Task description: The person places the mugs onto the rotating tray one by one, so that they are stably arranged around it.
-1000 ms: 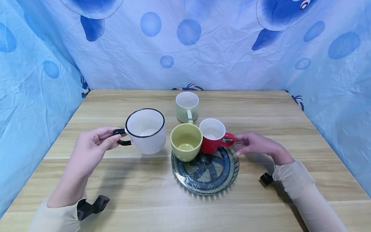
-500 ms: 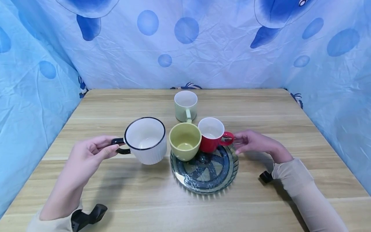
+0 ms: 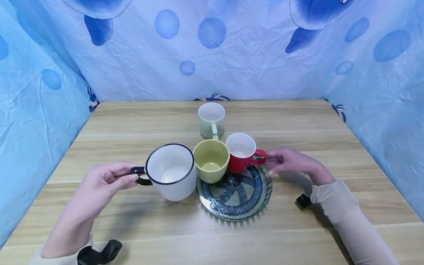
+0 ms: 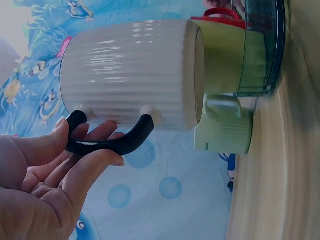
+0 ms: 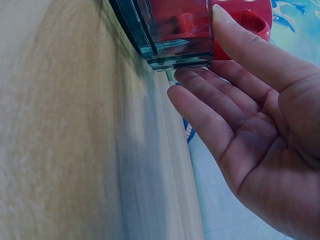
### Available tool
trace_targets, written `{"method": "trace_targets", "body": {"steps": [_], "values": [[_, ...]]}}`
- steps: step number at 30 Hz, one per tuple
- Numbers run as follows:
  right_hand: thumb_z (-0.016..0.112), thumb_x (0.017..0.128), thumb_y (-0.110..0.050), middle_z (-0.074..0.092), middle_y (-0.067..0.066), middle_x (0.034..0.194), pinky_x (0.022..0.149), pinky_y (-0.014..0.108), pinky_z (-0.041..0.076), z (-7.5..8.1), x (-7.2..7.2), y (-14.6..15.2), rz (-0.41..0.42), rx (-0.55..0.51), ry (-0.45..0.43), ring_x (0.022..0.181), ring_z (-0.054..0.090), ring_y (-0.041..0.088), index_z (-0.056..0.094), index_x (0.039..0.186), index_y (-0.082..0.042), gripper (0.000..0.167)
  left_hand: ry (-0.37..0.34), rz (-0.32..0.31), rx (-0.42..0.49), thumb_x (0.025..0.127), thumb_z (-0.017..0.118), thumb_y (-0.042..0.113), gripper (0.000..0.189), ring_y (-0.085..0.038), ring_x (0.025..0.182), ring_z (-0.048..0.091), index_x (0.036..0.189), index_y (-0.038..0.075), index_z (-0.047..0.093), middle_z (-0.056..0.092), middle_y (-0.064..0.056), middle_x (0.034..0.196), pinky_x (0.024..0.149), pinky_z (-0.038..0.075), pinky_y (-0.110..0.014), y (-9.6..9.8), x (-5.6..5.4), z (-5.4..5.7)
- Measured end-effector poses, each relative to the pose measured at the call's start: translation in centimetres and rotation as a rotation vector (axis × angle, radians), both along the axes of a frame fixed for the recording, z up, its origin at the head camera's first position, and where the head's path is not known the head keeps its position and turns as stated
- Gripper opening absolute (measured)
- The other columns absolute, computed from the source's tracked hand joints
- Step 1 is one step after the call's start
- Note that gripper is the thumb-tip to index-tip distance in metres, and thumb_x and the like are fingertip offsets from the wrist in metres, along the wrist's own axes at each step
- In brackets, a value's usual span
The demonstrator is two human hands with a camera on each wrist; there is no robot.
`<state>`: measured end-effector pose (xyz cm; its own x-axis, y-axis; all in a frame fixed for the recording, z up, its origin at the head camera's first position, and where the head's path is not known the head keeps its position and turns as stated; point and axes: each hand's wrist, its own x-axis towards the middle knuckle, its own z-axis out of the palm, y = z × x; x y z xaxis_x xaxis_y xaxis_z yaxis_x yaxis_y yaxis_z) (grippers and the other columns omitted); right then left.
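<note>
My left hand [image 3: 104,187] pinches the black handle [image 4: 112,145] of a large ribbed white mug [image 3: 175,189] with a black rim. In the left wrist view, the mug's base is clear of the tabletop. In the head view, the mug overlaps the left side of a yellow-green mug [image 3: 211,169], which stands in a round glass dish [image 3: 243,215]. Beside it, a red mug [image 3: 237,165] with a white inside also stands in the dish. My right hand [image 3: 291,163] has its fingers loosely extended at the dish's right rim [image 5: 180,60], close to the red mug's handle.
Behind the dish, a pale green mug [image 3: 211,125] stands on the wooden table [image 3: 298,228]. Blue cloth [image 3: 258,73] with sea-animal prints hangs along the back and both sides.
My left hand has brought the white mug toward the front of the table and slightly right, closer to the dish. My right hand has stayed at the dish's rim.
</note>
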<state>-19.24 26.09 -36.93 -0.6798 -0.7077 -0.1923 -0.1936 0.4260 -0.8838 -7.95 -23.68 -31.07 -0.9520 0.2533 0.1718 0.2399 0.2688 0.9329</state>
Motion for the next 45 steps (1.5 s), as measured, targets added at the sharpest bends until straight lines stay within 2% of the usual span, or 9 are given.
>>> {"method": "trace_targets", "body": {"steps": [3,7,10,17,24,31,40,45], "values": [[0.073,0.085,-0.009,0.052,0.033,0.135,0.098,0.037,0.053,0.0,0.0,0.0,-0.001,-0.012,-0.01,0.125,0.05,0.048,0.047,0.135,0.013,0.06,-0.015,-0.023,-0.028,0.089,0.06,-0.009,0.036,0.0,0.085,0.07,0.107,0.021,0.072,0.074,0.013,0.098,0.073,0.058,-0.015,0.2,0.2,0.0],[0.073,0.085,-0.009,0.051,0.033,0.135,0.098,0.037,0.053,-0.1,0.0,0.0,0.0,-0.018,-0.015,0.124,0.05,0.049,0.046,0.135,0.013,0.061,-0.027,-0.048,-0.113,0.09,0.062,-0.002,0.026,0.0,0.086,0.069,0.109,0.012,0.071,0.075,0.011,0.098,0.074,0.058,-0.016,1.0,0.4,0.2],[0.073,0.085,-0.01,0.051,0.033,0.135,0.098,0.036,0.053,-0.2,-0.1,0.0,-0.001,-0.018,-0.013,0.125,0.05,0.049,0.047,0.135,0.013,0.061,-0.031,-0.072,-0.144,0.09,0.063,0.0,0.021,-0.002,0.085,0.068,0.109,0.005,0.071,0.075,0.01,0.097,0.074,0.057,-0.017,1.6,0.5,0.4],[0.074,0.084,-0.011,0.052,0.033,0.134,0.098,0.037,0.053,-0.2,-0.1,0.1,-0.002,-0.023,-0.012,0.125,0.05,0.049,0.048,0.133,0.013,0.061,-0.034,-0.136,-0.104,0.09,0.063,0.0,0.018,-0.002,0.087,0.068,0.107,0.001,0.07,0.075,0.009,0.097,0.076,0.057,-0.017,2.6,0.5,0.4],[0.074,0.084,-0.011,0.053,0.033,0.134,0.098,0.036,0.053,-0.2,-0.1,0.0,-0.002,-0.016,-0.004,0.124,0.051,0.047,0.048,0.133,0.013,0.06,-0.047,-0.157,-0.13,0.09,0.064,0.002,0.019,0.0,0.086,0.066,0.108,-0.002,0.07,0.073,0.015,0.097,0.071,0.054,-0.016,3.5,0.4,0.0],[0.073,0.085,-0.011,0.054,0.032,0.134,0.098,0.037,0.054,-0.3,-0.2,0.2,-0.009,0.006,-0.003,0.124,0.052,0.047,0.049,0.133,0.011,0.058,-0.062,-0.177,-0.125,0.09,0.065,0.004,0.019,0.0,0.085,0.065,0.107,0.0,0.07,0.072,0.016,0.096,0.071,0.054,-0.018,4.4,0.3,0.0],[0.073,0.085,-0.009,0.056,0.03,0.133,0.098,0.039,0.053,-0.1,-0.2,0.1,-0.012,0.024,0.004,0.124,0.053,0.046,0.051,0.133,0.009,0.056,-0.106,-0.161,-0.145,0.09,0.067,0.009,0.019,-0.001,0.085,0.065,0.107,0.002,0.071,0.073,0.013,0.097,0.072,0.054,-0.02,5.1,0.3,0.2],[0.073,0.085,-0.011,0.052,0.032,0.136,0.098,0.038,0.054,0.0,-0.2,0.2,-0.015,0.03,-0.008,0.125,0.051,0.047,0.046,0.136,0.01,0.062,-0.113,-0.168,-0.158,0.089,0.067,0.008,0.019,0.0,0.085,0.065,0.106,0.0,0.071,0.074,-0.001,0.098,0.071,0.055,-0.02,5.5,0.1,0.2]]}}
